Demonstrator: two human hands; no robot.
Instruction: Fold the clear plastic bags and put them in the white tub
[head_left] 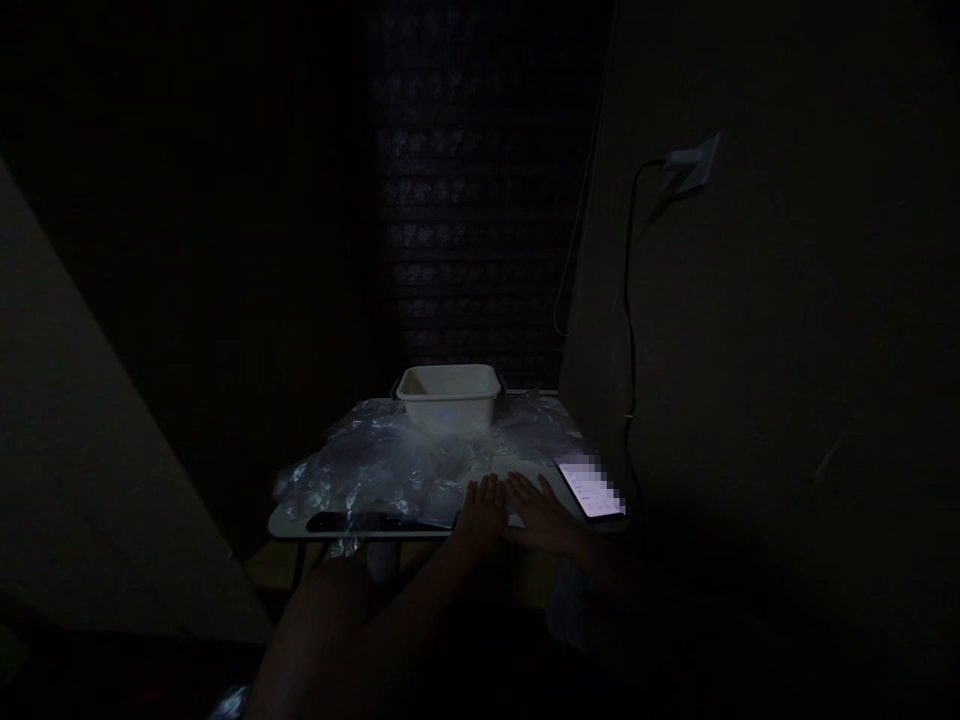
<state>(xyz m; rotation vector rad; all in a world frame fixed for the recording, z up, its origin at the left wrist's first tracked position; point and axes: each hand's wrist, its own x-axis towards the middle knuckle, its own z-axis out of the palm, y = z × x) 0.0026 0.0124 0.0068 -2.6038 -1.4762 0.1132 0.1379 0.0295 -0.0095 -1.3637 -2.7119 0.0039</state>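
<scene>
Here — clear plastic point(390, 465) | beyond the hands point(541, 517), mostly left | phone point(589, 488) — right

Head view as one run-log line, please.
left hand: palm down, table edge | right hand: palm down, beside lit phone | tub: upright, far side | clear plastic: in front of tub

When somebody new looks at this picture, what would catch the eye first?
Probably the phone, its lit screen brightest in the dark, on the right side of the table. Next, the pale tub stands out toward the far side, with crumpled clear plastic before and beside it. Nearer, the left hand and right hand are open, side by side, at the front edge.
</scene>
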